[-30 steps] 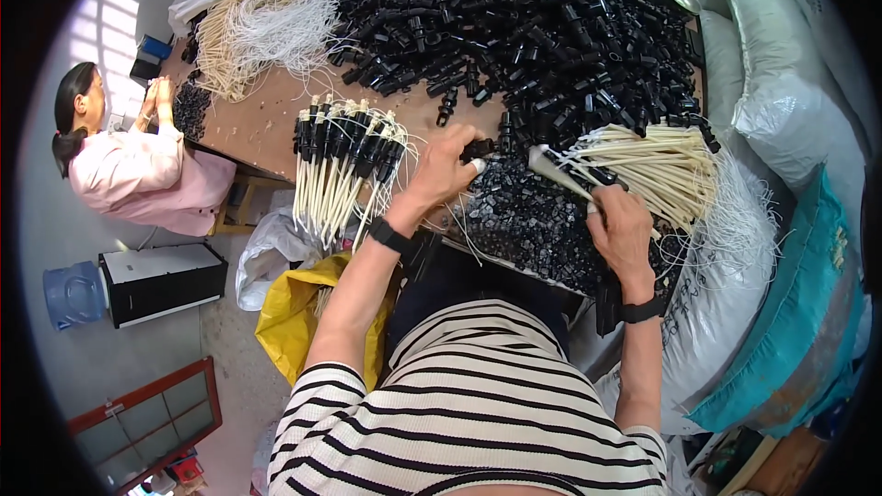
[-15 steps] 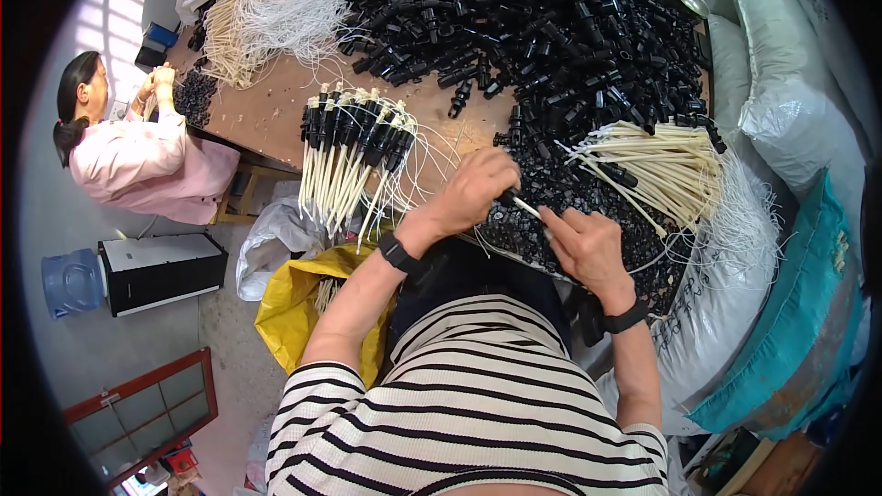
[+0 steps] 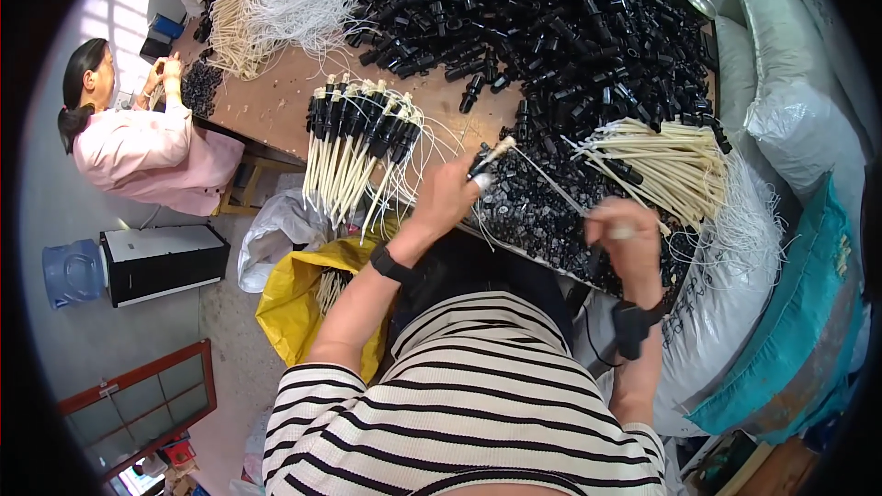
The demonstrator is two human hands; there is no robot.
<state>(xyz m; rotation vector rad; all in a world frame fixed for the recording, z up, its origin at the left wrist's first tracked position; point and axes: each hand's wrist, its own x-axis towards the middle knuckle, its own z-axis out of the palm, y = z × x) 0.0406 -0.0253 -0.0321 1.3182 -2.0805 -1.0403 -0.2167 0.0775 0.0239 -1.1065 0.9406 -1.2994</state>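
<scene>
My left hand (image 3: 447,195) is closed around a black plastic fitting (image 3: 478,165), from which a cream-coloured end (image 3: 503,144) sticks out at the top. From that end a thin white cord (image 3: 553,186) runs taut to my right hand (image 3: 628,237), whose curled fingers pinch it. Under both hands spreads a layer of small dark parts (image 3: 537,231). Left of my left hand lies a bundle of cream rods with black fittings (image 3: 354,147) on their far ends. Beyond my right hand is a pile of plain cream rods (image 3: 663,170) with white cords.
A big heap of black fittings (image 3: 551,23) covers the back of the brown table (image 3: 276,106). More cords and rods (image 3: 262,23) lie at back left. Another person (image 3: 138,138) sits at the left. A yellow bag (image 3: 294,298) and white sacks (image 3: 795,83) flank the table.
My right hand has moved right, away from my left, with a white cord now stretched between them. My left hand has turned, and the fitting in it now points up and right.
</scene>
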